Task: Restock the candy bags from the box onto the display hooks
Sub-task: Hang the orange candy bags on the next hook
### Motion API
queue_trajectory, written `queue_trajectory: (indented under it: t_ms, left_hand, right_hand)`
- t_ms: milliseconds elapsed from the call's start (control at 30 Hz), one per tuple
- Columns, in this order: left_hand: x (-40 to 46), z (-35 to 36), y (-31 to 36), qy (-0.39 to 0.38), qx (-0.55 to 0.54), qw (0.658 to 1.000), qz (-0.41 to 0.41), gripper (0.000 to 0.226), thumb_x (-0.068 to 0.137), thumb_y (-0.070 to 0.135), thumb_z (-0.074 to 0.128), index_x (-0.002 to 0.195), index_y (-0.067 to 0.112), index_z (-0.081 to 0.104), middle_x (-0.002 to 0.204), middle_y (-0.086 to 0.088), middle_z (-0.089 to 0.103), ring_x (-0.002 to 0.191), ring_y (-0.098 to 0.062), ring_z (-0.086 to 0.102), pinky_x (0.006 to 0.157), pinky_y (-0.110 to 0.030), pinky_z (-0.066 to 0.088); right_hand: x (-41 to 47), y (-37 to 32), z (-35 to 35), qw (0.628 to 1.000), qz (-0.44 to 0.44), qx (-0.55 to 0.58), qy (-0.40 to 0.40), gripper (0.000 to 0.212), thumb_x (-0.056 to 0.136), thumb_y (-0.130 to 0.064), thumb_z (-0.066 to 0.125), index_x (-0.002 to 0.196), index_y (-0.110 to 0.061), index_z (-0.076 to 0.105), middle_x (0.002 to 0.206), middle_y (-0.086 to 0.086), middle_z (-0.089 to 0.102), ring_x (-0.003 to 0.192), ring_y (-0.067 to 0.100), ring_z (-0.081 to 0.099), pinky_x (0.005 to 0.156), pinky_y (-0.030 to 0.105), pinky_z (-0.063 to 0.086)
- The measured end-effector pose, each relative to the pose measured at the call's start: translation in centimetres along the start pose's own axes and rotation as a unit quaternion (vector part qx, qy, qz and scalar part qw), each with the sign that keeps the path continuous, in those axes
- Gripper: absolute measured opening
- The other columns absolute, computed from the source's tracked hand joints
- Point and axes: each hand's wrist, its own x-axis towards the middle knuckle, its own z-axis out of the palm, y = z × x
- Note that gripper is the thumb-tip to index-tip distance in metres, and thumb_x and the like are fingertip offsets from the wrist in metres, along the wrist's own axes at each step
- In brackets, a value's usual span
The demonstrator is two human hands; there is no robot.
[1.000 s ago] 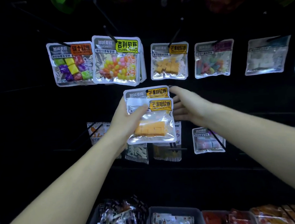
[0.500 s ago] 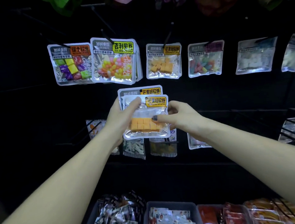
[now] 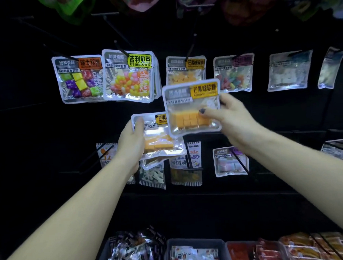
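Note:
My right hand (image 3: 230, 115) pinches a clear mango candy bag (image 3: 192, 107) with a yellow label and orange cubes, holding it up just below a matching bag hung on its hook (image 3: 185, 69). My left hand (image 3: 131, 141) grips the remaining mango candy bags (image 3: 159, 139) lower and to the left, thumb on the front. The black hook (image 3: 190, 48) above the hung mango bag slants toward me. The source box is not in view.
Other candy bags hang in the upper row: cube candy (image 3: 79, 78), jelly beans (image 3: 130, 75), a purple-label bag (image 3: 233, 73), pale bags (image 3: 288, 70). A lower row holds more bags (image 3: 230, 161). Bins of snack packets (image 3: 193, 252) line the bottom edge.
My right hand took the front mango bag off the stack in my left hand and lifted it up and right toward the hung mango bag. My left hand kept the rest.

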Motion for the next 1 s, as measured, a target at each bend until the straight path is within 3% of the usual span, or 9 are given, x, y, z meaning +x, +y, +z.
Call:
queue_trajectory:
  t_ms: [100, 200, 333, 433, 533, 633, 733, 867, 1000]
  left_hand:
    - [0.2, 0.1, -0.2, -0.002, 0.020, 1.000, 0.002, 0.048, 0.112, 0.048, 0.032, 0.153, 0.028, 0.044, 0.125, 0.017, 0.048, 0.112, -0.006, 0.049, 0.094, -0.033, 0.035]
    - [0.3, 0.0, -0.3, 0.000, 0.027, 1.000, -0.002, 0.028, 0.112, 0.045, 0.032, 0.129, 0.033, 0.051, 0.104, 0.023, 0.055, 0.093, 0.007, 0.052, 0.082, -0.023, 0.038]
    - [-0.1, 0.1, 0.0, -0.017, 0.036, 0.999, 0.009, 0.040, 0.112, 0.045, 0.032, 0.148, 0.032, 0.047, 0.113, 0.023, 0.049, 0.102, 0.002, 0.048, 0.090, -0.021, 0.037]
    - [-0.4, 0.1, 0.1, -0.014, 0.048, 0.999, 0.005, 0.018, 0.113, 0.042, 0.033, 0.125, 0.042, 0.046, 0.092, 0.032, 0.046, 0.070, 0.019, 0.050, 0.064, -0.006, 0.038]
    - [-0.3, 0.1, 0.0, -0.017, 0.046, 0.999, 0.008, 0.027, 0.113, 0.043, 0.033, 0.132, 0.036, 0.052, 0.092, 0.032, 0.049, 0.078, 0.016, 0.046, 0.068, -0.014, 0.036]
    - [-0.2, 0.0, 0.0, -0.012, 0.045, 0.999, 0.001, 0.017, 0.113, 0.042, 0.033, 0.123, 0.040, 0.047, 0.091, 0.032, 0.046, 0.076, 0.016, 0.044, 0.065, -0.008, 0.032]
    - [-0.3, 0.1, 0.1, -0.024, 0.046, 0.999, 0.009, 0.024, 0.113, 0.042, 0.033, 0.130, 0.037, 0.050, 0.089, 0.034, 0.044, 0.070, 0.020, 0.045, 0.061, -0.004, 0.031]
    - [-0.4, 0.1, 0.3, -0.031, 0.050, 0.998, 0.009, 0.017, 0.113, 0.041, 0.033, 0.103, 0.045, 0.045, 0.088, 0.034, 0.046, 0.061, 0.029, 0.049, 0.053, 0.000, 0.035]
    - [-0.1, 0.2, 0.0, -0.026, 0.054, 0.998, 0.016, 0.029, 0.112, 0.044, 0.034, 0.089, 0.053, 0.048, 0.089, 0.032, 0.055, 0.079, 0.017, 0.055, 0.064, -0.007, 0.037]
  right_hand:
    - [0.9, -2.2, -0.4, 0.998, -0.046, 0.035, 0.003, 0.030, 0.084, -0.012, 0.074, 0.113, -0.010, 0.065, 0.115, 0.015, 0.075, 0.115, 0.037, 0.070, 0.111, 0.059, 0.047]
    - [2.0, -3.8, -0.1, 0.996, -0.077, 0.053, 0.018, 0.022, 0.085, -0.009, 0.074, 0.105, -0.016, 0.066, 0.107, 0.006, 0.077, 0.113, 0.033, 0.072, 0.110, 0.058, 0.049]
    - [3.3, -5.2, 0.6, 0.995, -0.090, 0.050, 0.018, 0.031, 0.079, -0.015, 0.077, 0.108, -0.013, 0.067, 0.113, 0.010, 0.077, 0.114, 0.032, 0.071, 0.110, 0.058, 0.048]
    - [3.6, -5.4, 0.8, 0.995, -0.088, 0.055, 0.012, 0.030, 0.080, -0.014, 0.077, 0.109, -0.014, 0.067, 0.114, 0.009, 0.077, 0.115, 0.031, 0.071, 0.112, 0.060, 0.045]
    - [3.7, -5.7, 0.7, 0.994, -0.086, 0.061, 0.024, 0.031, 0.078, -0.015, 0.077, 0.108, -0.014, 0.066, 0.121, 0.017, 0.073, 0.118, 0.036, 0.069, 0.113, 0.061, 0.044]
    - [3.8, -6.1, 0.5, 0.994, -0.077, 0.060, 0.043, 0.031, 0.076, -0.015, 0.077, 0.105, -0.015, 0.068, 0.120, 0.017, 0.073, 0.116, 0.036, 0.070, 0.109, 0.060, 0.048]
    - [4.0, -5.8, 0.4, 0.997, -0.048, 0.050, 0.035, 0.032, 0.082, -0.012, 0.076, 0.114, -0.009, 0.068, 0.118, 0.012, 0.076, 0.114, 0.032, 0.072, 0.108, 0.059, 0.050]
    - [5.2, -5.1, 0.6, 0.998, -0.005, 0.053, 0.036, 0.025, 0.087, -0.008, 0.074, 0.112, -0.008, 0.070, 0.120, 0.014, 0.076, 0.116, 0.035, 0.071, 0.106, 0.061, 0.051]
    - [7.4, -4.0, 1.7, 0.995, 0.054, 0.058, 0.060, 0.056, 0.072, -0.024, 0.081, 0.122, -0.002, 0.068, 0.125, 0.014, 0.073, 0.120, 0.033, 0.067, 0.108, 0.058, 0.050]
